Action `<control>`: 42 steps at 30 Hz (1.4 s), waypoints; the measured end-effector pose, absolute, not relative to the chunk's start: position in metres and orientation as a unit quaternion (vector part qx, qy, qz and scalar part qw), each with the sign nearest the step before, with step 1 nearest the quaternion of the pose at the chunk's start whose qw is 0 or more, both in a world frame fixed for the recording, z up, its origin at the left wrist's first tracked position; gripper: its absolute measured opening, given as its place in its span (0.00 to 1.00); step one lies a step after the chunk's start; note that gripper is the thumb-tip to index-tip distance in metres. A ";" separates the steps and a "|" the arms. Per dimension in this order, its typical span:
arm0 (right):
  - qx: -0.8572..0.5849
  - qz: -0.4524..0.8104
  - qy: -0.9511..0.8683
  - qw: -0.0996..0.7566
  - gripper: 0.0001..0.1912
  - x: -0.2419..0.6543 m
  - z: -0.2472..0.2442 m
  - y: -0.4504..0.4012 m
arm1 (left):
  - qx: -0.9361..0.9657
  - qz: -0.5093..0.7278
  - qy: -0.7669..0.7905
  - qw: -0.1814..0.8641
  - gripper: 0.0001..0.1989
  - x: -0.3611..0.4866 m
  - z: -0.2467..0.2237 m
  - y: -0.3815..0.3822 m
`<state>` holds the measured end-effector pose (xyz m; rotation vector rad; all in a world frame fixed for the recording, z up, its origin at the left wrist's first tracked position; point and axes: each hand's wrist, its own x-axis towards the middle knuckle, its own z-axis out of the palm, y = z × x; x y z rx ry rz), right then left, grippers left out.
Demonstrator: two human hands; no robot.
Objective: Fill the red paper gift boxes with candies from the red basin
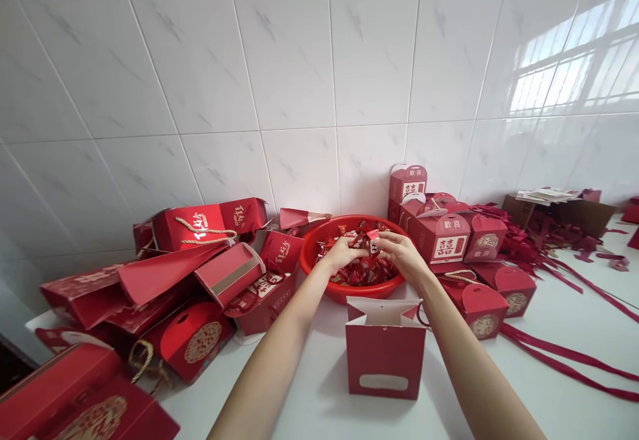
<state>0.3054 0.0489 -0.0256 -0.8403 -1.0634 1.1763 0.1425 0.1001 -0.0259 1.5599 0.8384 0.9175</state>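
Observation:
Both hands are over a round red plastic basin [367, 292] heaped with wrapped candies [360, 273], mostly red. My left hand [343, 255] is closed on a dark red wrapped candy [358, 241]. Right beside it, my right hand [401, 252] pinches a candy in a red and white wrapper [373, 243]. The fingertips of the two hands nearly meet. Between my forearms a dark red paper gift box [385, 363] stands upright on the white table, its top open and a pale label window low on its front. The bottom of the basin is hidden by candies.
Several red gift boxes [202, 340], some with rope handles, are piled at the left. More boxes [450, 240] are stacked right of the basin. Dark red ribbons [564, 357] trail over the table [559, 413] at right. A tiled wall [299, 60] rises behind.

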 end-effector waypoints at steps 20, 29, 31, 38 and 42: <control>-0.386 0.454 -0.536 0.598 0.16 0.299 -0.024 0.043 | 0.750 0.345 0.347 0.444 0.13 0.143 -0.025 0.098; -0.363 0.417 -0.409 0.726 0.17 0.303 -0.034 0.057 | 0.723 0.387 0.435 0.372 0.18 0.139 -0.035 0.120; -0.354 0.414 -0.376 0.749 0.17 0.305 -0.035 0.060 | 0.727 0.367 0.458 0.358 0.14 0.137 -0.040 0.124; -0.338 0.410 -0.275 0.801 0.16 0.314 -0.036 0.070 | 0.818 0.256 0.399 0.325 0.16 0.146 -0.038 0.108; -0.326 0.397 -0.242 0.823 0.16 0.315 -0.036 0.073 | 0.859 0.249 0.358 0.269 0.17 0.166 -0.025 0.108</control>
